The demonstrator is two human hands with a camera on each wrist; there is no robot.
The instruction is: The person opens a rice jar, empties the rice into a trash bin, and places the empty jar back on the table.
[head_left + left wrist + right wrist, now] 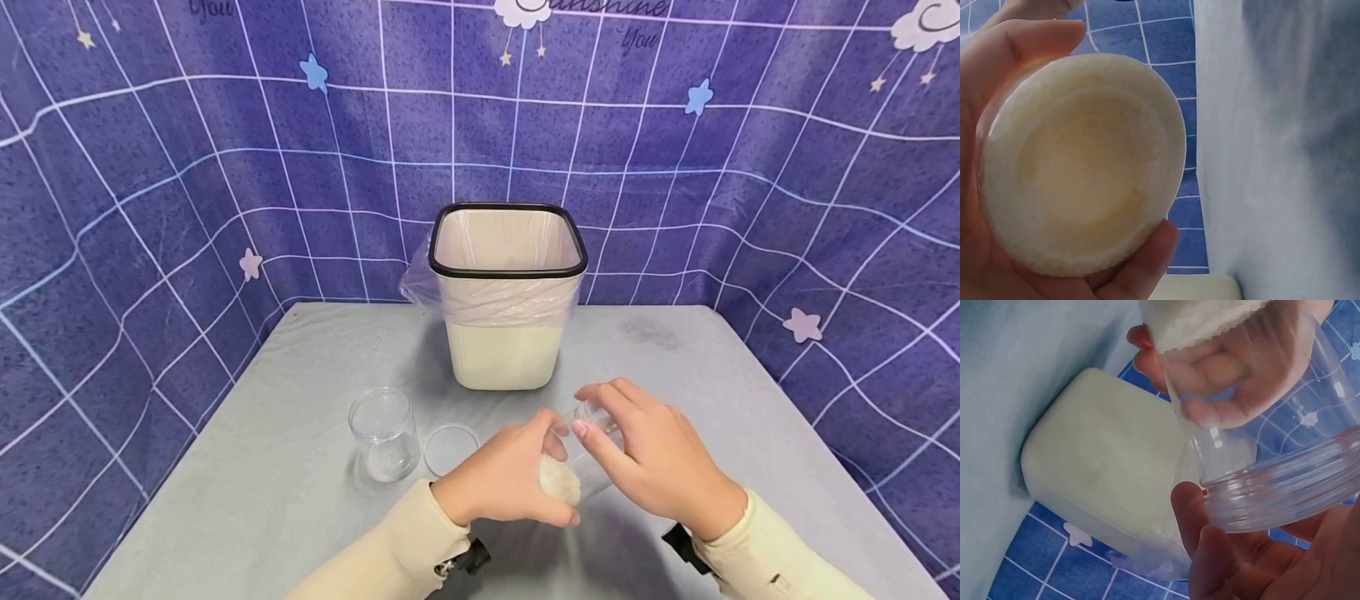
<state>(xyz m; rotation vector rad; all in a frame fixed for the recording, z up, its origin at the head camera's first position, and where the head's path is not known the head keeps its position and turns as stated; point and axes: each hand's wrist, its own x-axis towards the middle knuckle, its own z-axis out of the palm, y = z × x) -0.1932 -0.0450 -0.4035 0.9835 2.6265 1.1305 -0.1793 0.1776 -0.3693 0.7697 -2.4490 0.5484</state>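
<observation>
Both hands hold one clear plastic jar (1272, 412), tilted, with a layer of white grains (559, 481) at its base end. My left hand (506, 475) grips the base end. In the left wrist view the round base (1085, 162) faces the camera, the pale contents showing through, with thumb and fingers around its edge. My right hand (645, 446) grips the ridged rim end (1285, 487), fingers curled over one side and thumb on the other. A second clear jar (384, 442) stands upright left of my hands, beside a clear round lid (452, 450) lying on the table.
A cream bin (504, 354) with a black rim (510, 273) and a clear plastic liner (420, 279) stands beyond my hands. The table (247, 450) has a grey cloth cover. Purple-blue gridded fabric (360, 183) encloses its back and sides.
</observation>
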